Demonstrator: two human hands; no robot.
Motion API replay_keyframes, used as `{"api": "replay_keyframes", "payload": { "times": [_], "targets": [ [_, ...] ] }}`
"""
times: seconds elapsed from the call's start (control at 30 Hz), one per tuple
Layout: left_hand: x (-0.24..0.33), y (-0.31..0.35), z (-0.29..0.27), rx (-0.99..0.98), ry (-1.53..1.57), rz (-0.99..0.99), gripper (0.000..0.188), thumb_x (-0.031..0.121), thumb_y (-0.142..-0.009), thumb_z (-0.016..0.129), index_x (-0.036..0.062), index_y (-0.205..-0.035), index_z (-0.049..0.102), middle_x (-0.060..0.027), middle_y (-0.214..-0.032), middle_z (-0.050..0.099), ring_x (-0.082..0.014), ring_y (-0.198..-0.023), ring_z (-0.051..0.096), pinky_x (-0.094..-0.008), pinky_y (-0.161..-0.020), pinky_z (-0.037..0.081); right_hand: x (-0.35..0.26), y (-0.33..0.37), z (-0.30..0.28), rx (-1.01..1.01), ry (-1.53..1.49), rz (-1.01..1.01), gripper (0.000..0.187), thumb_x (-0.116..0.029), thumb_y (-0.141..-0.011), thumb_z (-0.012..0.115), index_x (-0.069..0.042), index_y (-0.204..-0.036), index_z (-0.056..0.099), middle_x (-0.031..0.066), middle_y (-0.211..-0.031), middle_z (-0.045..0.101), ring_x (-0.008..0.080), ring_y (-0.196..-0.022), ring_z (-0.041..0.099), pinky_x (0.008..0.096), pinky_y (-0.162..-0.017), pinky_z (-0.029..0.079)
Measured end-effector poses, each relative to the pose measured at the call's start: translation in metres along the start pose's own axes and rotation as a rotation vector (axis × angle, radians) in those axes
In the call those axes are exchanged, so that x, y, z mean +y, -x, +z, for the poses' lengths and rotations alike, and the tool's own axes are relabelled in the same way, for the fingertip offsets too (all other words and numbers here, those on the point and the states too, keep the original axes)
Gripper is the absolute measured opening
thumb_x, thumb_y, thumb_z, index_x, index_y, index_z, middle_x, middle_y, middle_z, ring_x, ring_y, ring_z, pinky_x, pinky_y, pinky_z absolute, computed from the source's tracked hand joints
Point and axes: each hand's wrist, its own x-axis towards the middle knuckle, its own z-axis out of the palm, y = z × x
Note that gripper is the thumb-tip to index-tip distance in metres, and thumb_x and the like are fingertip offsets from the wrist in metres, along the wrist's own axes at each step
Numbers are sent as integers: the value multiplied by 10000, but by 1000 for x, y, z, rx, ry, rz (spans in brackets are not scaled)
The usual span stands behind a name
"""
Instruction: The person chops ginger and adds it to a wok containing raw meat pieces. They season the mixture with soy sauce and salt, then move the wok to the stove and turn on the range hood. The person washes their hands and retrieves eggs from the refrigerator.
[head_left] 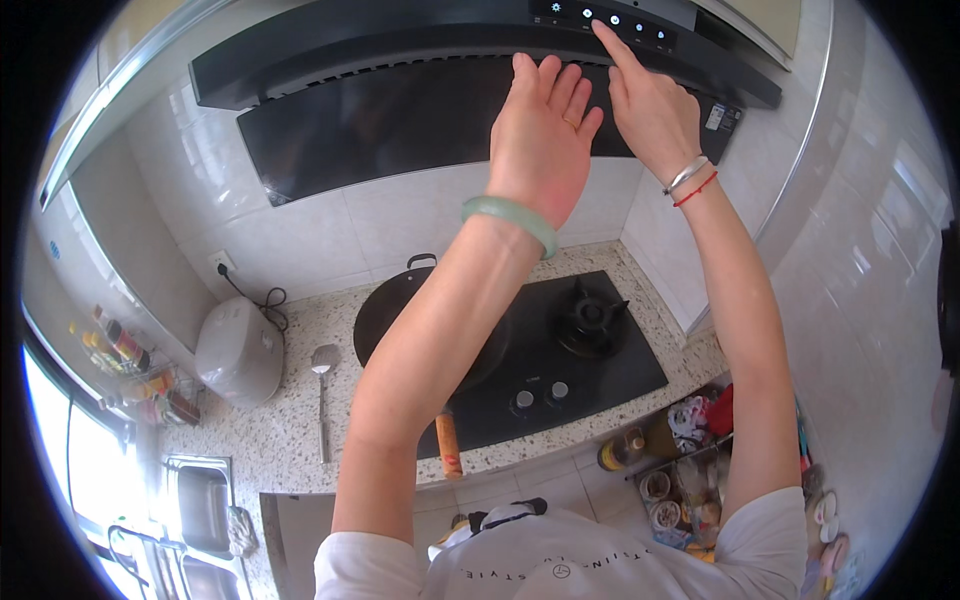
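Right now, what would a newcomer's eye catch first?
Probably the right hand, pointing at lit buttons on the dark range hood up top. Beside it, the left hand is raised, a green bangle at its wrist. Below, a dark wok sits on the stove, partly behind the left forearm.

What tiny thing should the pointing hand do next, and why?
Perhaps the right hand should lightly tap a lit button, because its index finger stretches up to the range hood's control panel. Whether it's touching, I can't tell.
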Motion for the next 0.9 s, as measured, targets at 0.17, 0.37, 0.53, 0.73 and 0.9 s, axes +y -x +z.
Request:
{"api": "replay_keyframes", "payload": {
  "times": [0.17,0.37,0.53,0.73,0.9],
  "targets": [
    [-20,1,6,-9,7,-55,680,438,-986,354,-15,-1446,141,-191,-1501,188,-287,-1404,176,-406,-1148,180,22,11,-1,-21,49,53,488,-180,-898,492,-256,-1373,410,114,-601,622,309,-533,619,422,-480,478],
    [-40,2,10,-28,8,-109,704,456,-976,374,-9,-1449,138,-183,-1506,184,-286,-1403,181,-407,-1144,193,48,14,3,-64,56,140,502,-204,-903,479,-249,-1392,379,143,-677,646,333,-584,631,442,-525,499],
    [-54,1,15,-40,9,-119,717,463,-976,369,-8,-1453,116,-186,-1513,158,-287,-1409,164,-409,-1146,189,66,8,6,-84,91,186,531,-205,-897,469,-251,-1409,339,159,-715,657,355,-635,641,460,-571,512],
    [-64,-11,22,-62,17,-111,722,464,-979,356,-11,-1456,95,-191,-1518,125,-287,-1411,152,-407,-1148,185,70,2,11,-112,58,222,551,-190,-885,466,-244,-1414,324,168,-743,660,362,-681,644,476,-599,511],
    [-68,-13,27,-72,25,-108,721,460,-981,351,-21,-1452,93,-197,-1516,123,-290,-1411,148,-408,-1150,183,79,0,15,-107,48,204,566,-183,-877,477,-244,-1416,316,163,-742,661,360,-675,643,474,-597,510]
  ]
}}
